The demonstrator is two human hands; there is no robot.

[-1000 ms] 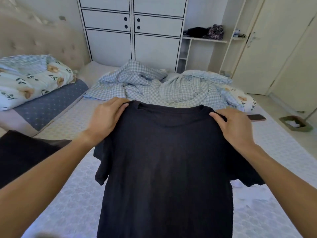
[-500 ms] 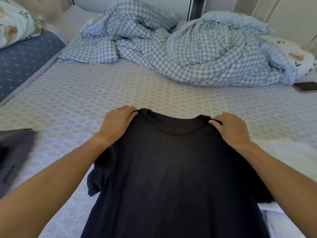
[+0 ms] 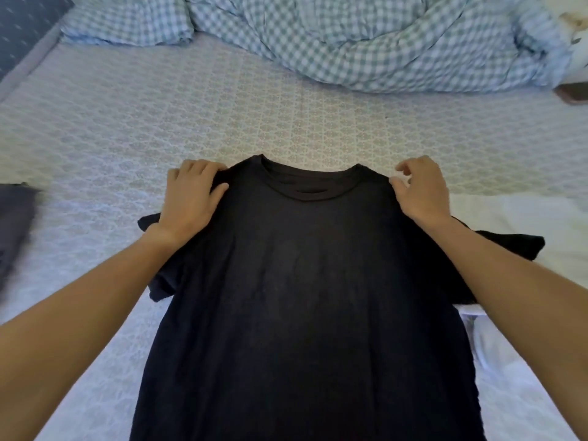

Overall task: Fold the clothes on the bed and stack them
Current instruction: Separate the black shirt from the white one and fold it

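The bed (image 3: 159,122) carries the black shirt (image 3: 305,297) laid face up at centre, collar toward 12 o'clock. A white garment (image 3: 525,233) lies under its 3 o'clock side; folding could drag that along. At 12 o'clock the duvet (image 3: 350,43) is well apart. The left hand (image 3: 191,198) grips the shoulder, fingers curled over the cloth. The right hand (image 3: 420,192) hovers, fingers loosely bent, holding nothing as far as shows; that sleeve, creased, may fold in crooked.
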